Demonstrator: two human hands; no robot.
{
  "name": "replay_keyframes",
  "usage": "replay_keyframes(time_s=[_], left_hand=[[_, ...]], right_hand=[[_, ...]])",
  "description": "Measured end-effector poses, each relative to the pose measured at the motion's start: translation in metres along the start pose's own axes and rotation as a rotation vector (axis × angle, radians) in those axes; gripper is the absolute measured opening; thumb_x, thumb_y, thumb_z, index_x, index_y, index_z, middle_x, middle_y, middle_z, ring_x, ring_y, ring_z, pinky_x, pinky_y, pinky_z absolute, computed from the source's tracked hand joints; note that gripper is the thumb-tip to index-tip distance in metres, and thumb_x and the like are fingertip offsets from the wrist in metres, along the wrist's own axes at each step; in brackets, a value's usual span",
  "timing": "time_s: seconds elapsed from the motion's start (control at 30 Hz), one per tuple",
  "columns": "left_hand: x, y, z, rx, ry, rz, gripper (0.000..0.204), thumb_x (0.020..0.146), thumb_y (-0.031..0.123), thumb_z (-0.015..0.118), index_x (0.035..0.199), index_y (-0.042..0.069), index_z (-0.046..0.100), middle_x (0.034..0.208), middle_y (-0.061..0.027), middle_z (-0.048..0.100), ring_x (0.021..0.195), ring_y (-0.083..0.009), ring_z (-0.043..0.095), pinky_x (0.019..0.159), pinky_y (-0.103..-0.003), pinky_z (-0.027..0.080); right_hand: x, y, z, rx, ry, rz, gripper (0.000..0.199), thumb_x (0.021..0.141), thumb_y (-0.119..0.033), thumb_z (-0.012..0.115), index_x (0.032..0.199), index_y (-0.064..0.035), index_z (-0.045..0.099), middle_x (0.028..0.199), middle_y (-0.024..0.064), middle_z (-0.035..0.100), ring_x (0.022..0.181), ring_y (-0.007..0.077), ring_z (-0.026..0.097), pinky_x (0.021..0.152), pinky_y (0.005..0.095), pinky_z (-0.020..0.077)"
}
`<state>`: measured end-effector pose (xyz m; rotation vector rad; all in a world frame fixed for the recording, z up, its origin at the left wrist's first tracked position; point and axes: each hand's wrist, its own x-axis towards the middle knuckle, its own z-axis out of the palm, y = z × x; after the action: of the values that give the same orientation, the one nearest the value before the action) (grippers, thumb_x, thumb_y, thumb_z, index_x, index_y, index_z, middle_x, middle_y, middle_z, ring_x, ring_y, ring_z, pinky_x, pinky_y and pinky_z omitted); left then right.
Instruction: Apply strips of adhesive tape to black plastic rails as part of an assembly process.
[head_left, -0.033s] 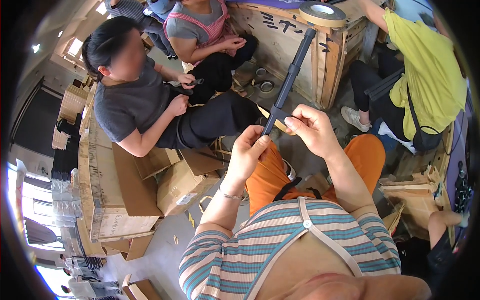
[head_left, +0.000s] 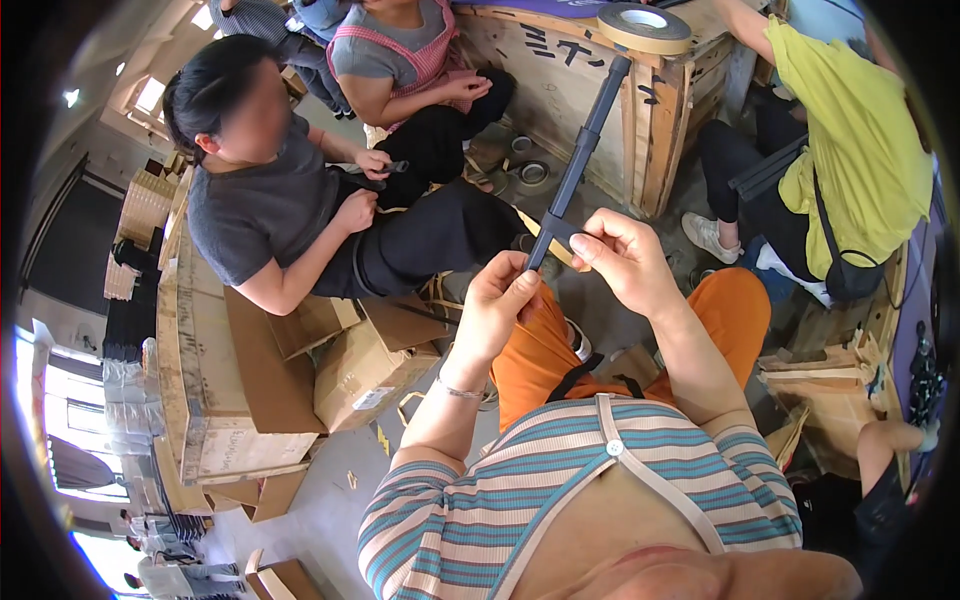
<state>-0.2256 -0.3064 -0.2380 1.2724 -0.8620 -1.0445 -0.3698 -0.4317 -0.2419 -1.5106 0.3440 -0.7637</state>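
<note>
A long dark grey bar (head_left: 580,160) with several raised bands slants up and away from me. My left hand (head_left: 500,303) grips its near end between thumb and fingers. Just above that, my right hand (head_left: 627,262) pinches the loose end of a short black tape strip (head_left: 566,232), which crosses the bar. A tan strip of backing shows behind the bar, partly hidden by it and by my fingers. The bar's far tip overlaps the view just below a tan and black tape roll (head_left: 650,45) lying on a wooden crate (head_left: 560,90).
To my left sits a person in grey (head_left: 270,200) holding a small dark piece. Another in a pink checked apron (head_left: 400,60) sits farther back; one in yellow (head_left: 850,150) is at the right. Open cardboard boxes (head_left: 370,370) lie at left. Tape rolls (head_left: 534,173) rest on the floor.
</note>
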Motion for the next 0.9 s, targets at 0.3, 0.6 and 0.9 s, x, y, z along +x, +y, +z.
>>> replay_keyframes(time_s=[0.3, 0.6, 0.9], left_hand=[[-0.003, 0.01, 0.002, -0.19, -0.146, -0.087, 0.026, 0.092, 0.025, 0.047, 0.093, 0.0, 0.053, 0.065, -0.0051, 0.054, 0.051, -0.0087, 0.046, 0.051, -0.018, 0.038], [-0.003, 0.01, 0.008, -0.217, -0.177, -0.092, 0.034, 0.093, 0.032, 0.044, 0.092, 0.0, 0.055, 0.067, -0.0054, 0.055, 0.057, -0.0095, 0.049, 0.055, -0.019, 0.04], [0.006, 0.003, 0.004, -0.2, -0.193, -0.078, 0.036, 0.092, 0.031, 0.046, 0.096, -0.002, 0.058, 0.073, -0.0026, 0.055, 0.066, -0.0082, 0.047, 0.06, -0.02, 0.039]], right_hand=[[-0.007, -0.017, 0.002, 0.087, 0.046, -0.032, 0.018, 0.087, -0.007, 0.054, 0.07, -0.0039, 0.048, 0.062, -0.003, 0.044, 0.056, 0.0033, 0.042, 0.051, 0.019, 0.0329], [-0.008, -0.019, -0.001, 0.065, 0.082, -0.042, 0.023, 0.085, -0.007, 0.057, 0.066, -0.0057, 0.045, 0.061, -0.0066, 0.037, 0.056, 0.0016, 0.031, 0.049, 0.0194, 0.0242], [-0.012, -0.012, -0.009, 0.031, 0.158, -0.044, 0.023, 0.084, -0.007, 0.058, 0.065, -0.0056, 0.045, 0.061, -0.0064, 0.037, 0.057, 0.0017, 0.031, 0.05, 0.0199, 0.0246]])
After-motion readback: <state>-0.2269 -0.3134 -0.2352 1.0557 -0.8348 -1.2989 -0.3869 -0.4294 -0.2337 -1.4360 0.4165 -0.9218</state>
